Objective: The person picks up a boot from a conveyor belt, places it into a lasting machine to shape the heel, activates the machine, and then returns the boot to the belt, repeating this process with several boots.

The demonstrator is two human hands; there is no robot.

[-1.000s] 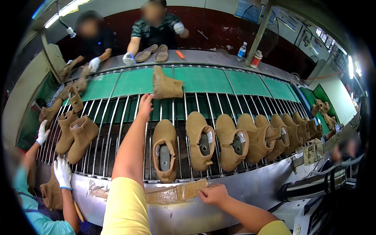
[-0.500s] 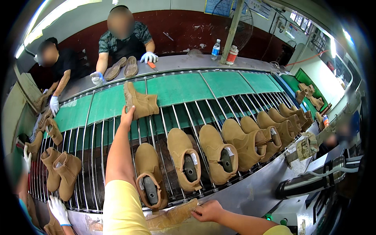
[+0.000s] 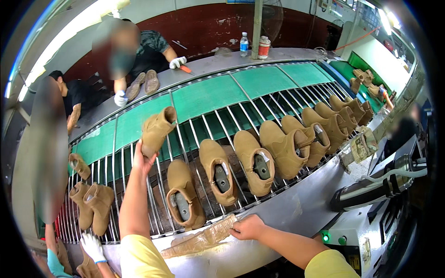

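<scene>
My left hand [image 3: 144, 160] is closed around a tan ankle boot [image 3: 156, 132], raised over the metal roller rack [image 3: 197, 125]. The boot is tilted with its opening up and away to the right. At the rack's near edge my right hand [image 3: 248, 227] has its fingers curled at the end of a brown taped strip [image 3: 204, 238], seemingly pinching it. Between my arms stand more tan boots, among them one boot [image 3: 184, 194] with a grey insert inside, a second [image 3: 218, 171] and a third [image 3: 254, 162]. Their toes point away from me.
Several tan boots [image 3: 340, 120] continue along the rack to the right. A pair [image 3: 92, 206] stands at left, near a co-worker's gloved hand [image 3: 92, 248]. Green mat [image 3: 204, 98] runs along the far side. Opposite, another person's gloved hand [image 3: 177, 62] holds an orange-handled tool [image 3: 186, 69].
The boot in my left hand has come nearer and turned from lying sideways to opening up. My view has shifted. My right hand stays at the strip.
</scene>
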